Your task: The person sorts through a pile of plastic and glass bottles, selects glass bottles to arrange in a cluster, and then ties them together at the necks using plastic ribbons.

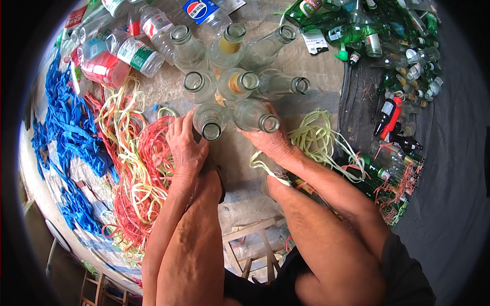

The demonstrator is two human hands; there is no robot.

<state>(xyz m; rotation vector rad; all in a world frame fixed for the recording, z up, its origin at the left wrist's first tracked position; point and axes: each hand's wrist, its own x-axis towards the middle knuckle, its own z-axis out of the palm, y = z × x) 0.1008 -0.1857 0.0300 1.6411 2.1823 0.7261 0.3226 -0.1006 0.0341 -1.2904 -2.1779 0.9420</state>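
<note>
Between the two hands, on the concrete floor [306,109], stand two clear glass bottles: the left hand [186,145] cups the nearer open-mouthed bottle [210,122], while the right hand [273,140] presses fingers against the neighbouring clear bottle [255,116]. Behind stand more clear bottles [229,61]; red and yellow plastic straps [135,168] lie left.

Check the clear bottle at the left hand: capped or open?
Open. The clear glass bottle beside the left hand shows a bare round mouth with no cap.
</note>
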